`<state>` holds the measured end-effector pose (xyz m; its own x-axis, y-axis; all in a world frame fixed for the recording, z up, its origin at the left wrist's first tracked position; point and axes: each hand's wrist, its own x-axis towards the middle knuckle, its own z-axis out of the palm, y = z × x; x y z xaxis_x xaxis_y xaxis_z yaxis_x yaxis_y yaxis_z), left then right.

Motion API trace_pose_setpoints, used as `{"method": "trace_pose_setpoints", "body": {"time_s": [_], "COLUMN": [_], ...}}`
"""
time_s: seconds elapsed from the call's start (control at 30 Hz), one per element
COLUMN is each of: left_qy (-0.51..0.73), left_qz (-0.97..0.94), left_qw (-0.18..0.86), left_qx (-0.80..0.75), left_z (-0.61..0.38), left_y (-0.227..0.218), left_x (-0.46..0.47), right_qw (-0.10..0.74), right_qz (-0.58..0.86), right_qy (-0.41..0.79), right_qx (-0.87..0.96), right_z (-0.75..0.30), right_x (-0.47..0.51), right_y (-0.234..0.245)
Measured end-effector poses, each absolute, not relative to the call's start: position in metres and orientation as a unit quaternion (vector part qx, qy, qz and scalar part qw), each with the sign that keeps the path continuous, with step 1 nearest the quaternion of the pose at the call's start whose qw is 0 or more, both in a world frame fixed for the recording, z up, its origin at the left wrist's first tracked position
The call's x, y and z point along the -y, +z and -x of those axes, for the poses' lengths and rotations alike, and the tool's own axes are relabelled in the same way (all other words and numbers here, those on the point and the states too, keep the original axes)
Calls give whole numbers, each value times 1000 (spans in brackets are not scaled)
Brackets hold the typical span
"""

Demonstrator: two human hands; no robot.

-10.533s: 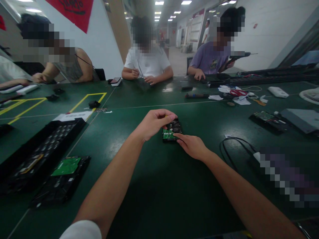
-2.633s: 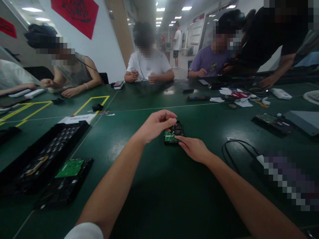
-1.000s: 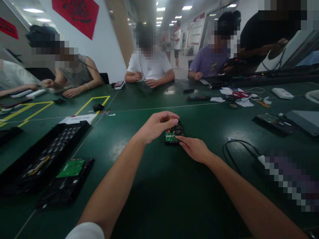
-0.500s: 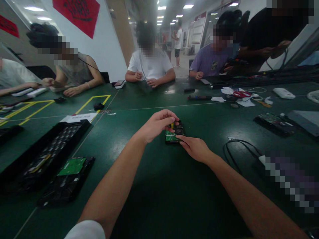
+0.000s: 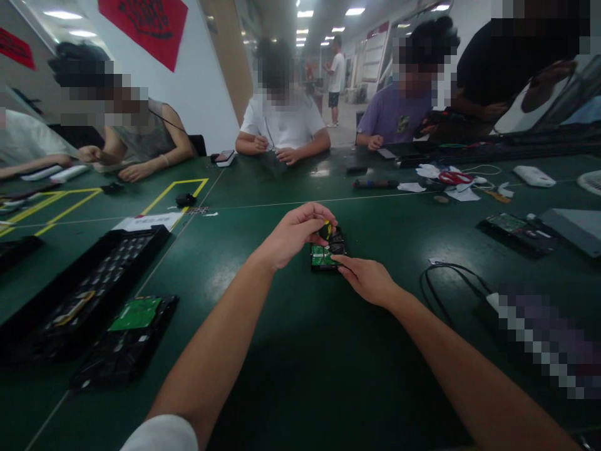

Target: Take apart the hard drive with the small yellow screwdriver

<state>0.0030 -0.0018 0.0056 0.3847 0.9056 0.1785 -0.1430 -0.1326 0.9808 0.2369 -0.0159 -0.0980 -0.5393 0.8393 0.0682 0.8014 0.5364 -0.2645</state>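
A small black device with a green circuit board (image 5: 320, 257) lies flat on the table in front of me. My left hand (image 5: 300, 233) reaches over its far end. Thumb and fingers of that hand are pinched round a small black piece with a yellow edge (image 5: 327, 230), partly hidden by the fingers and held just over the device. My right hand (image 5: 370, 279) grips the device at its near right side, index finger on top and thumb against the edge.
To the left, a similar black device with a green board (image 5: 136, 314) lies beside a long black tray (image 5: 107, 275). A third circuit board unit (image 5: 516, 232) and a black cable (image 5: 451, 266) are to the right. Several people sit across the green table (image 5: 263, 376).
The yellow-edged piece in my left hand has turned and lifted slightly, and the left fingers have risen a little. My right hand stays where it was on the device.
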Motion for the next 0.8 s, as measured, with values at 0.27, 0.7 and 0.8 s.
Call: {"method": "trace_pose_setpoints", "body": {"time_s": [0.27, 0.7, 0.8], "left_qy": [451, 442, 444], "left_qz": [-608, -654, -638], "left_qw": [565, 514, 532], "left_qx": [-326, -337, -335], "left_z": [-4, 0, -2], "left_y": [3, -2, 1], "left_x": [1, -3, 0], "right_qw": [89, 96, 97], "right_qz": [472, 470, 469], "right_qy": [108, 101, 100], "right_qx": [870, 872, 872], "right_z": [-237, -238, -238], "right_x": [16, 15, 15], "right_y": [-97, -99, -100]}}
